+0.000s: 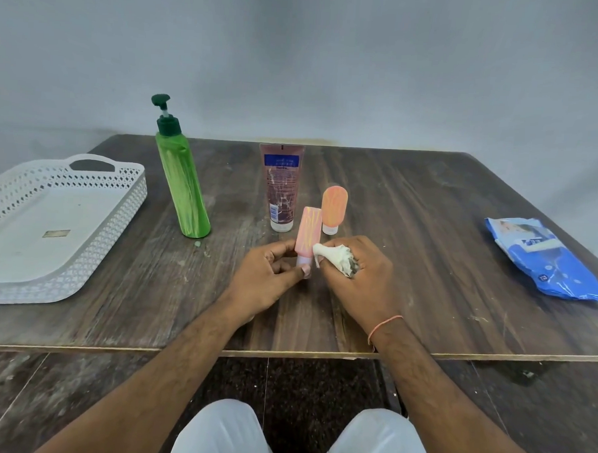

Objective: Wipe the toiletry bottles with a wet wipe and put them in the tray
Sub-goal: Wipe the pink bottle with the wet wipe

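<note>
My left hand (271,276) pinches the white cap end of a small pink bottle (307,232), which stands upright with its cap down. My right hand (360,277) grips a crumpled, soiled wet wipe (334,257) and holds its tip against the bottle's lower right side. Behind them stand an orange bottle (334,207), a brown tube (281,184) and a tall green pump bottle (183,183). The white lattice tray (127,198) sits at the table's left with nothing in it.
A blue pack of wet wipes (543,257) lies at the right side of the wooden table (428,204). A grey wall rises behind the table. My knees in white trousers show below the table's front edge.
</note>
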